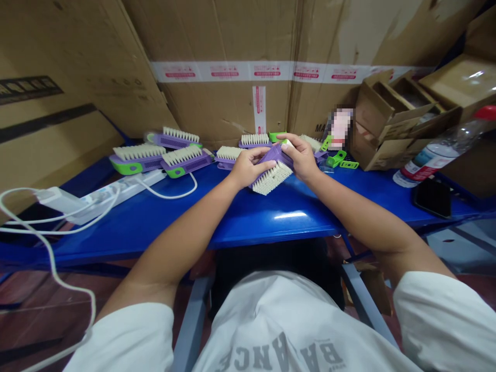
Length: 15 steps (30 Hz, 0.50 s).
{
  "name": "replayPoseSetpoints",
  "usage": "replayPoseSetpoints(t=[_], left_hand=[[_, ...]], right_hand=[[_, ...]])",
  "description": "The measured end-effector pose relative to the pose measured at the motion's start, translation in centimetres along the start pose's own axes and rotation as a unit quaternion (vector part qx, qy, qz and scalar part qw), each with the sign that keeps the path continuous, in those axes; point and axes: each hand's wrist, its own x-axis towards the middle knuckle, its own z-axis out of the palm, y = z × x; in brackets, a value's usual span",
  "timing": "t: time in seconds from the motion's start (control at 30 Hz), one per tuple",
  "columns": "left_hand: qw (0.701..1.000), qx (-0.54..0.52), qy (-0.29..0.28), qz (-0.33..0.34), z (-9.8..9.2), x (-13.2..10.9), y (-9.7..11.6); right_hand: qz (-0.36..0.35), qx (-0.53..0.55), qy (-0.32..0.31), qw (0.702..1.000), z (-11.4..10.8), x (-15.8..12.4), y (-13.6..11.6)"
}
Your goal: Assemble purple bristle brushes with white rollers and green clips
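Logged from my remote station: one purple brush, pale bristles angled toward me and down to the left, held over the middle of the table. Left hand grips its near side; right hand clasps its far end, fingers curled over the top. Also listed: other brushes lying just left, green clips just right, blue table, power strip, bottle, phone, cardboard boxes.

Brushes lie on a table before stacked cartons, with a power strip at left, a bottle and phone at right.
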Motion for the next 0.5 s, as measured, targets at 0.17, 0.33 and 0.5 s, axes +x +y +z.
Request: replayPoseSetpoints(t=[0.17, 0.33, 0.5], left_hand=[[0.998, 0.067, -0.003, 0.012, 0.16, -0.14, 0.07], [0.997, 0.077, -0.010, 0.014, 0.14, -0.22, 0.43], [0.997, 0.080, -0.005, 0.006, 0.19, -0.20, 0.32]], right_hand=[[-0.002, -0.002, 0.024, 1.000, 0.16, -0.22, -0.28], [-0.005, -0.043, 0.030, 0.999, 0.32, -0.29, -0.78], [-0.010, -0.034, 0.024, 0.999, 0.62, -0.18, -0.99]])
